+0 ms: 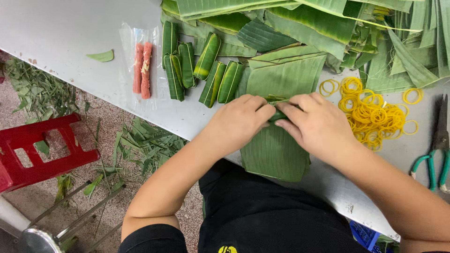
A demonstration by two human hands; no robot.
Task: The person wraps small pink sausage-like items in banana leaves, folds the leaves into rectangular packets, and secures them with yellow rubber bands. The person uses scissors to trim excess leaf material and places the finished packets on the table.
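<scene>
Head view looks straight down on my two hands, which meet over a banana leaf sheet (274,150) lying on the grey surface (70,33), its near end hanging just past the surface's edge. My left hand (239,122) is curled, fingers pressed down on a small rolled fold of leaf (277,115) at the middle of the sheet; my right hand (316,124) closes on the same fold from the other side, fingertips touching it, so both hands are clamped on the roll between them. Just beyond my hands a second flat leaf piece (286,70) overlaps the sheet. To the left of that, several finished green leaf-wrapped rolls (206,70) lie side by side, and further left two pink meat sticks (142,70) rest on clear plastic. A heap of yellow rubber bands (375,115) sits just right of my right hand, with green-handled scissors (438,150) near the frame's right edge. Leaf strips are piled along the top. A red stool (33,150) stands on the littered floor.
</scene>
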